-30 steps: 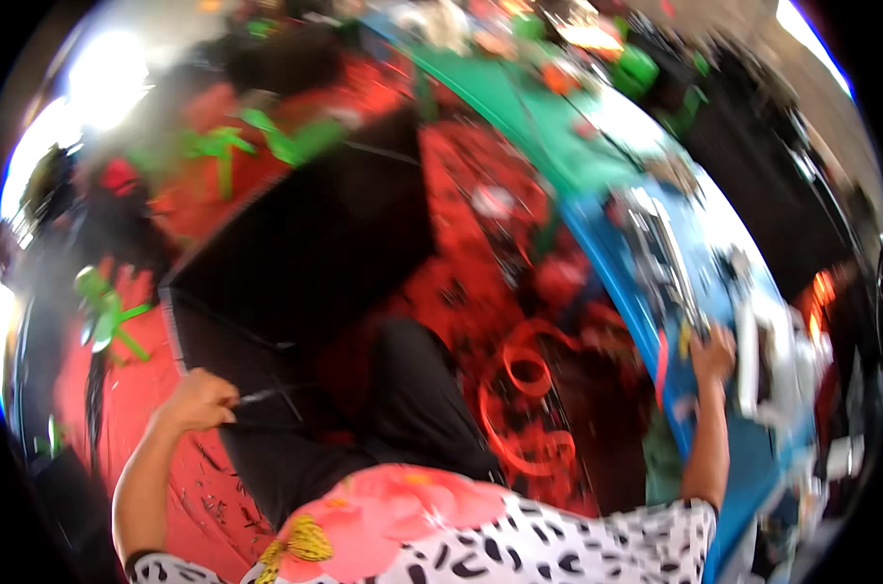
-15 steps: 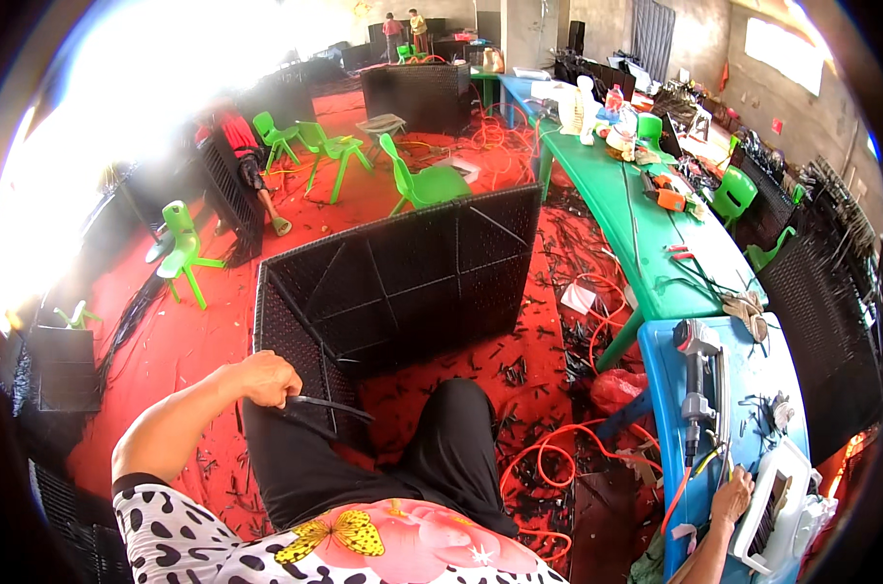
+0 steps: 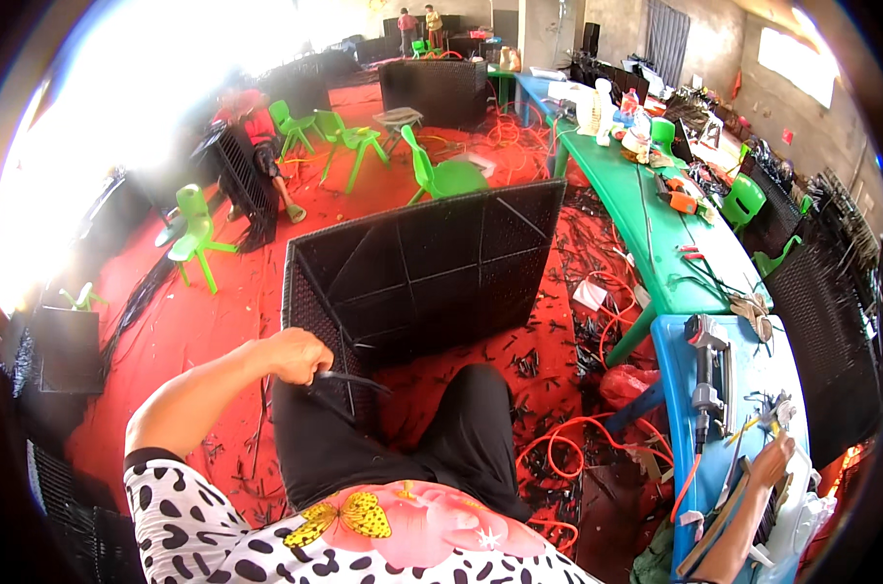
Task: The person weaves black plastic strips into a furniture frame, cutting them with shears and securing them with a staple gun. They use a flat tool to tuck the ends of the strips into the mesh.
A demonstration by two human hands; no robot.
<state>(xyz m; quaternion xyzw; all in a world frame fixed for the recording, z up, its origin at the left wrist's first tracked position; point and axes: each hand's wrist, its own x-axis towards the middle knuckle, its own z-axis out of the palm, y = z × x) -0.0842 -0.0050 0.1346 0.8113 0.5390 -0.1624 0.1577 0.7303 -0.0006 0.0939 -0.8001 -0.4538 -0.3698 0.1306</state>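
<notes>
My left hand (image 3: 300, 356) is closed around some black flat strips (image 3: 354, 380), whose ends stick out to the right above my left thigh. In front of my knees stands a black woven panel piece (image 3: 427, 258), with a second woven side (image 3: 320, 316) joined at its left. Over the blue table (image 3: 670, 419) at the right, my right hand (image 3: 774, 457) is closed on what looks like a small yellow-handled tool (image 3: 750, 425); its shape is blurred. My forearm partly covers a white tray (image 3: 797, 496). A grey air tool (image 3: 704, 380) lies to the left of that hand.
An orange hose (image 3: 558, 438) loops over the red floor (image 3: 441, 360), among black scraps. The green table (image 3: 656, 234) holds an orange tool (image 3: 677, 197) and bottles. Green chairs (image 3: 441, 175) and a seated person (image 3: 261, 136) are farther off.
My right hand has moved up and away from me over the blue table, with the yellow-handled thing now at its fingers. My left hand still grips the strips. The view has shifted slightly.
</notes>
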